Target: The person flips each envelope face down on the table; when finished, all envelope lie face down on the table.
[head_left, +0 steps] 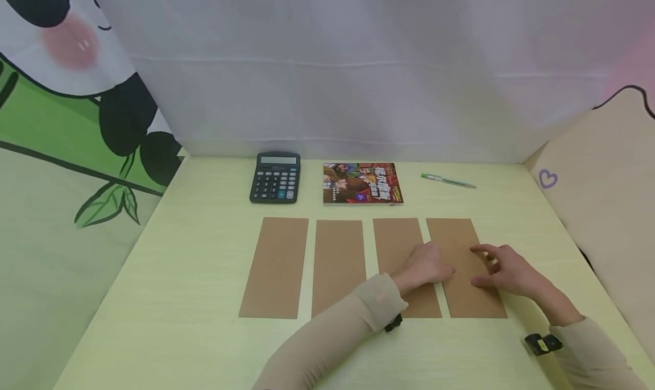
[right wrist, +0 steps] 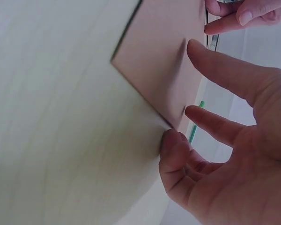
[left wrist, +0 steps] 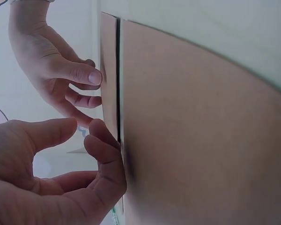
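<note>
Several flat brown cardboard rectangles lie in a row on the table. My left hand [head_left: 422,263] reaches over the third cardboard [head_left: 396,242] from the left, its fingertips down by the narrow gap before the rightmost cardboard [head_left: 460,256]. In the left wrist view, its thumb and forefinger arch toward each other with nothing seen between them. At the right edge of that rightmost piece, my right hand [head_left: 509,272] is spread, thumb over the surface and fingers along the side. The right wrist view shows its fingertips at the cardboard [right wrist: 154,61], near a corner; firm contact is hard to tell.
Further left lie two more cardboard rectangles [head_left: 276,268]. Behind the row are a black calculator [head_left: 276,178], a colourful book [head_left: 363,183] and a green pen [head_left: 448,181]. A white cloth wall [head_left: 348,106] closes off the back of the pale table [head_left: 189,253].
</note>
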`<state>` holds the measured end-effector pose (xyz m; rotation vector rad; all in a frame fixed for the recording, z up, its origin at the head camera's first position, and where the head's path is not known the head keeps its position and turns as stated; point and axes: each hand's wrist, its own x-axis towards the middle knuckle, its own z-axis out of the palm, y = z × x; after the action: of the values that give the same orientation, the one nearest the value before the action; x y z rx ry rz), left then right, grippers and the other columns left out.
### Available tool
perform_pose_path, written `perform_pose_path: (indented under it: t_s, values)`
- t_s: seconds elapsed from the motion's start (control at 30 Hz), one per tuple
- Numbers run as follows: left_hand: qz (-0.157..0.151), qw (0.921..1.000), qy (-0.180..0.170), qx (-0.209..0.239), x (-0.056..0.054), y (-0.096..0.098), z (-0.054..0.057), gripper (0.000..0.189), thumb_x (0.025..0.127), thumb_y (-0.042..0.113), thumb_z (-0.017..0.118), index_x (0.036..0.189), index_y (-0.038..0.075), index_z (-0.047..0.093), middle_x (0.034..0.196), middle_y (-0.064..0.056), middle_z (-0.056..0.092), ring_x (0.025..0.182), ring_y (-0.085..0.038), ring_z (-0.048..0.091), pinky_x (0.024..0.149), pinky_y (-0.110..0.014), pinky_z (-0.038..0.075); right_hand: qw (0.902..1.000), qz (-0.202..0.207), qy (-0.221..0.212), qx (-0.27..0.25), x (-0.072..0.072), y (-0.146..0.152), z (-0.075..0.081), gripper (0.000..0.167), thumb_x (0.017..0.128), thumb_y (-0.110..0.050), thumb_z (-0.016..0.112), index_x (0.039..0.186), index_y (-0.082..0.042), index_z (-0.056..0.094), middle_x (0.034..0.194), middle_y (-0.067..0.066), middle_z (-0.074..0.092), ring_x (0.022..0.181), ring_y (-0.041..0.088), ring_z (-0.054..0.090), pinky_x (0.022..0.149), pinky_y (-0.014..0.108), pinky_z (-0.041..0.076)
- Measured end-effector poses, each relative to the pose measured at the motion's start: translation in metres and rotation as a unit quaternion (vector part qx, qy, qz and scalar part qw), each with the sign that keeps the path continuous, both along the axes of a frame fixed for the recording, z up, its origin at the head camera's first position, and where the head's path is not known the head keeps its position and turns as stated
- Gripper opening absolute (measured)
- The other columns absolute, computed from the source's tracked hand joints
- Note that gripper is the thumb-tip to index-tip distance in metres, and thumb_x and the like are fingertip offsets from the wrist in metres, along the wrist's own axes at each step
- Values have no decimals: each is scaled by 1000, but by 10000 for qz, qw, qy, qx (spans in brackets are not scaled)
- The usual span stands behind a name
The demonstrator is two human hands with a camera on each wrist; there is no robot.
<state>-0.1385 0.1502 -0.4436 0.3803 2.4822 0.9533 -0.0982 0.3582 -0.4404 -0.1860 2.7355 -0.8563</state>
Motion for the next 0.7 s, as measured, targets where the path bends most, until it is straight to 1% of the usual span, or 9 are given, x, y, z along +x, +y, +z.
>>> perform_pose_path:
  t_s: [0.07,0.13,0.2,0.23,0.33,0.43,0.57,0.67,0.7]
  values:
    - [-75,9999,91,33,-1,-4,2,39,80,30,73,59,11,46,55,1,36,45,-13,38,41,-26,29,10000,-38,-5,-43,0,0,3,79,72,-29,84,131,7,46,106,29,48,77,25,57,61,35,46]
    - [-198,9996,207,90,-4,-11,5,34,82,32,72,67,7,55,55,2,40,46,-12,40,43,-24,31,10000,-72,33,-17,0,1,5,81,71,-31,84,131,7,46,106,29,50,78,26,57,61,36,46]
    - [-349,9989,301,118,-7,-22,10,32,85,36,70,86,5,66,60,2,49,50,-10,42,47,-23,34,9999,-85,65,3,-1,2,6,80,72,-30,84,130,8,47,106,31,52,79,28,58,61,36,45]
    - [-389,9987,282,152,-8,-28,13,34,86,37,68,98,5,68,62,1,55,53,-10,45,51,-22,37,9999,-77,73,24,-1,3,7,79,72,-30,84,130,8,47,107,32,52,80,29,58,62,37,46]
    - [-406,9982,269,355,-14,-52,21,49,88,40,66,125,9,62,83,2,68,67,-5,53,63,-21,43,10000,-52,60,6,-2,3,7,77,74,-31,82,130,9,47,111,35,52,84,33,60,64,38,47]
    - [-314,9973,154,647,-21,-81,28,53,88,37,68,130,7,58,88,2,68,71,-8,59,66,-24,47,9999,-62,47,-88,-3,2,9,75,77,-30,80,130,11,46,117,40,49,87,37,61,65,40,48]
    - [-340,9945,387,907,-28,-121,34,57,88,34,68,133,3,54,82,4,63,65,-10,58,61,-26,47,9999,-99,38,-77,-3,3,14,74,81,-30,77,131,13,43,122,42,44,90,39,61,65,39,49]
    - [-341,9923,613,1021,-31,-148,33,58,89,34,67,135,2,51,85,5,62,67,-10,57,61,-26,47,9999,-100,37,-23,-3,6,15,74,83,-32,75,132,13,42,123,41,45,91,38,60,66,39,48]
    - [-323,9917,609,1085,-31,-156,32,59,89,34,67,135,2,50,86,4,62,69,-11,58,61,-26,47,9999,-100,23,-15,-3,7,15,74,83,-32,74,133,12,42,123,41,45,92,38,59,66,38,48]
